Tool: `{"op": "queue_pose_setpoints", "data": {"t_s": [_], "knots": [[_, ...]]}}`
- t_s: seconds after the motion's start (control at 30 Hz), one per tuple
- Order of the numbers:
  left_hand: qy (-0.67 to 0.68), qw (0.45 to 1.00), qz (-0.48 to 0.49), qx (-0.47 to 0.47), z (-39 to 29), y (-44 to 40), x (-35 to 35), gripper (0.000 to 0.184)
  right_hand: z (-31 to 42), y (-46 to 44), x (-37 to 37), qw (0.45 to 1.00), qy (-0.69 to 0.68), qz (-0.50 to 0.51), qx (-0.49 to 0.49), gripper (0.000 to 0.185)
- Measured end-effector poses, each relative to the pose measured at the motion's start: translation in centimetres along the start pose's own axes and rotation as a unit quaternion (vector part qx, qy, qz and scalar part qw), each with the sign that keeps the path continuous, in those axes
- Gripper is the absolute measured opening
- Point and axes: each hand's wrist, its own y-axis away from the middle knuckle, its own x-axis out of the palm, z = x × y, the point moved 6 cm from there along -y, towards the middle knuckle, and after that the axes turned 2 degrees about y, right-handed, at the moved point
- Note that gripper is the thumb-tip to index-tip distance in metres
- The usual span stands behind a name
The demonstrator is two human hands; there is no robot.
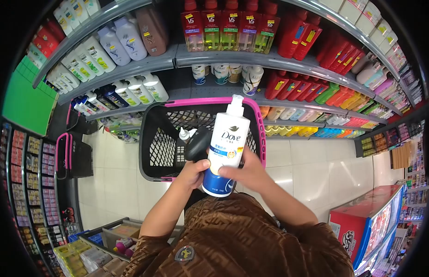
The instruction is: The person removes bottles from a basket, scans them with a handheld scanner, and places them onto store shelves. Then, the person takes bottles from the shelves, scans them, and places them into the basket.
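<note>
A white Dove pump bottle [229, 134] with a blue base is held up in front of my body, leaning slightly, its label facing me. My right hand [246, 173] wraps its right side, thumb across the front. My left hand [194, 174] closes on its lower left side, with the thumb against the bottle. Beyond it is a black shopping basket [152, 138] with a pink rim. A white pump nozzle [183, 134] shows inside the basket. Just above my left hand is a dark rounded thing [198, 144]; I cannot tell its kind.
Shelves [223, 59] curve ahead, stocked with red-capped VS bottles [230, 27] and white shampoo bottles [154, 87]. More baskets [80, 157] stand at left. A red display case [362, 226] is at lower right, and boxed goods [76, 258] are at lower left. Pale floor tiles [307, 175] surround me.
</note>
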Motion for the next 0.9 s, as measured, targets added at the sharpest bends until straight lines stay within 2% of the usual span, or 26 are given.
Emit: {"op": "queue_pose_setpoints", "data": {"t_s": [0.03,0.1,0.13,0.3,0.37,0.4,0.5,0.53,0.57,0.63,0.7,0.73,0.9], "knots": [[0.002,1.000,0.003,0.002,0.0,-0.1,-0.2,0.064,-0.3,0.2,0.3,1.000,0.004,0.000,0.000,0.075],[-0.146,0.987,-0.041,0.060,-1.2,0.3,-0.5,0.064,-1.1,0.4,1.0,0.998,-0.057,0.023,0.028,0.071],[-0.196,0.978,-0.068,0.036,-1.6,0.8,-0.4,0.064,-1.6,0.4,0.9,0.997,-0.059,0.025,0.048,0.063],[-0.276,0.958,-0.040,0.073,-3.7,2.1,1.7,0.060,-3.8,0.2,0.5,0.996,-0.033,0.029,0.077,0.063],[-0.372,0.921,-0.089,0.073,-4.8,3.1,0.7,0.057,-3.4,-0.5,0.2,0.996,0.078,-0.015,0.026,0.066],[-0.428,0.889,-0.098,0.127,-6.0,3.9,0.7,0.049,-3.1,-1.0,-0.2,0.989,0.134,-0.059,-0.020,0.066],[-0.356,0.917,-0.153,0.094,-7.2,6.3,-2.2,0.042,-2.9,-2.7,-1.8,0.939,0.280,-0.152,-0.129,0.075],[-0.334,0.923,-0.154,0.117,-7.9,7.2,-2.3,0.039,-1.0,-3.4,-1.2,0.964,0.117,-0.152,-0.185,0.081],[-0.331,0.924,-0.155,0.117,-8.2,8.0,-2.9,0.039,-5.0,-5.4,-4.6,0.953,0.143,-0.169,-0.207,0.080],[-0.342,0.919,-0.160,0.112,-9.1,9.6,-4.4,0.038,-1.4,-6.8,-4.8,0.850,0.359,-0.174,-0.344,0.079],[-0.351,0.915,-0.164,0.114,-9.9,10.7,-5.5,0.037,0.5,-8.9,-4.6,0.794,0.420,-0.192,-0.396,0.076],[-0.353,0.912,-0.178,0.111,-10.3,11.2,-6.0,0.036,1.2,-10.0,-4.6,0.759,0.470,-0.209,-0.399,0.075],[-0.334,0.913,-0.204,0.116,-11.1,12.7,-7.3,0.035,0.9,-17.1,-5.5,0.764,0.501,-0.171,-0.369,0.072]]}}
